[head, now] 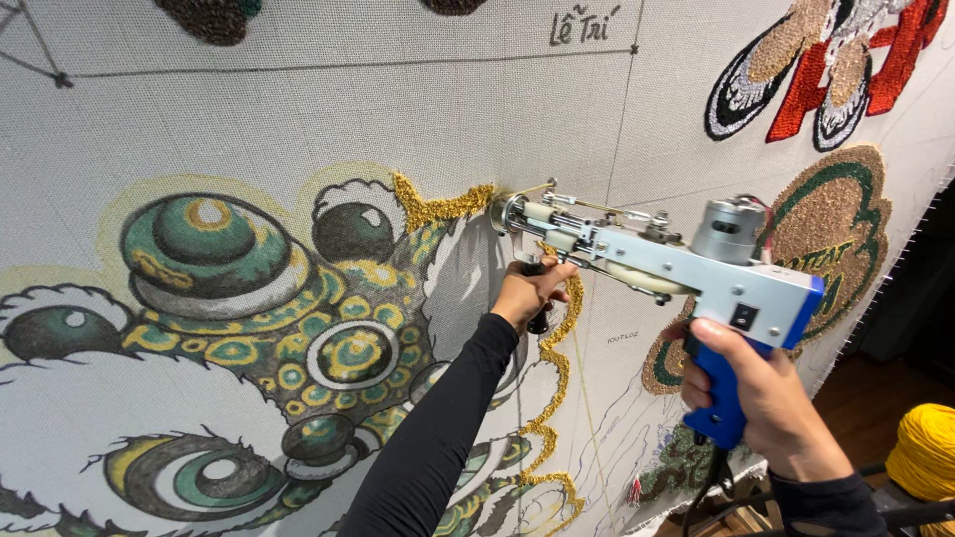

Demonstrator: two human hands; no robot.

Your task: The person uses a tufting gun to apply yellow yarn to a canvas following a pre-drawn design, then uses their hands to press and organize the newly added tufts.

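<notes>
Nearest me at lower right, my right hand is wrapped tight around the blue grip of the blue-and-silver metal tufting gun, my left hand is closed on its black front handle at centre frame, its needle tip pressed into the grey woven backing cloth beside gold yarn tufts.

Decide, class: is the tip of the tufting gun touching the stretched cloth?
Touching. The head view shows the tufting gun with its tip pressed against the cloth at the end of the gold yarn line.
</notes>
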